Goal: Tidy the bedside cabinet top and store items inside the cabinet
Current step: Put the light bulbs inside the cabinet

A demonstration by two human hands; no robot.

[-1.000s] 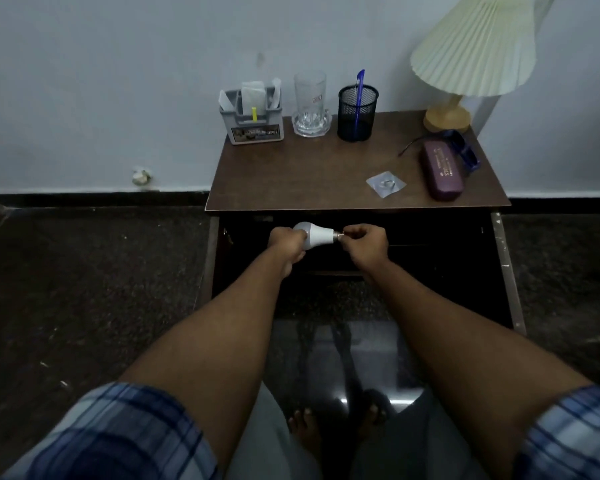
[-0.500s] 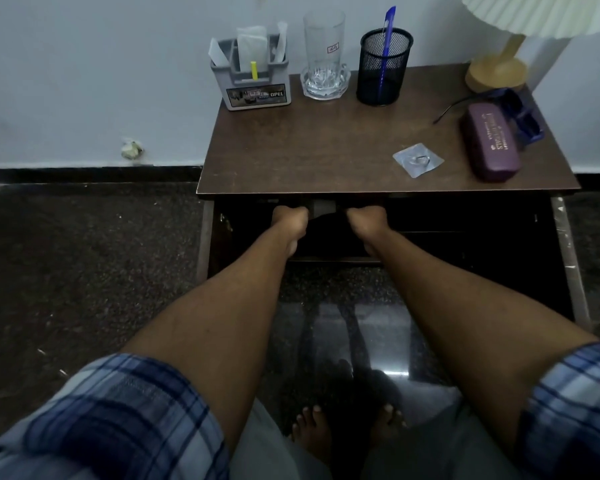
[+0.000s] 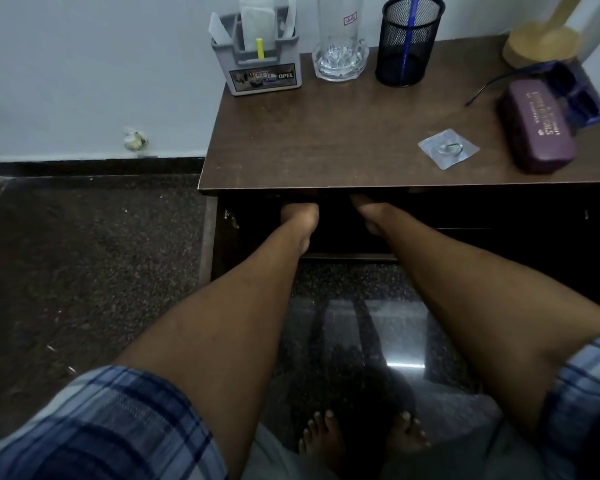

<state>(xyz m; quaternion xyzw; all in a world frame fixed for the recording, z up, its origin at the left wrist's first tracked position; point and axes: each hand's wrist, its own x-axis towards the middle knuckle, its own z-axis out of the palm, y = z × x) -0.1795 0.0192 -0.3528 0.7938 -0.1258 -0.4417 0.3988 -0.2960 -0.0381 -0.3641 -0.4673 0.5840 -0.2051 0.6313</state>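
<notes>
Under the front lip of the cabinet top (image 3: 326, 133), both hands reach into the dark open cabinet (image 3: 465, 223): the left hand (image 3: 300, 213) and right hand (image 3: 366, 211) show only as wrists and the backs of the palms, with the fingers hidden by the overhang, so whether they are closed on anything cannot be told. Judging by the task, the step is setting something down inside; it would go best lowered until it rests on the shelf before letting go, then both hands drawn straight back without knocking the lip. Nothing of the interior can be made out. Above, the wood-brown top carries a grey organiser (image 3: 262, 64) with papers at the back left, a clear glass (image 3: 340, 39) just beside it, and a black mesh pen cup (image 3: 407, 39) holding a blue pen. Toward the right front lie a small clear packet (image 3: 447, 148) and a purple spectacle case (image 3: 537, 126), with a blue case (image 3: 579, 95) behind it and a lamp base (image 3: 541, 43) in the back corner.
</notes>
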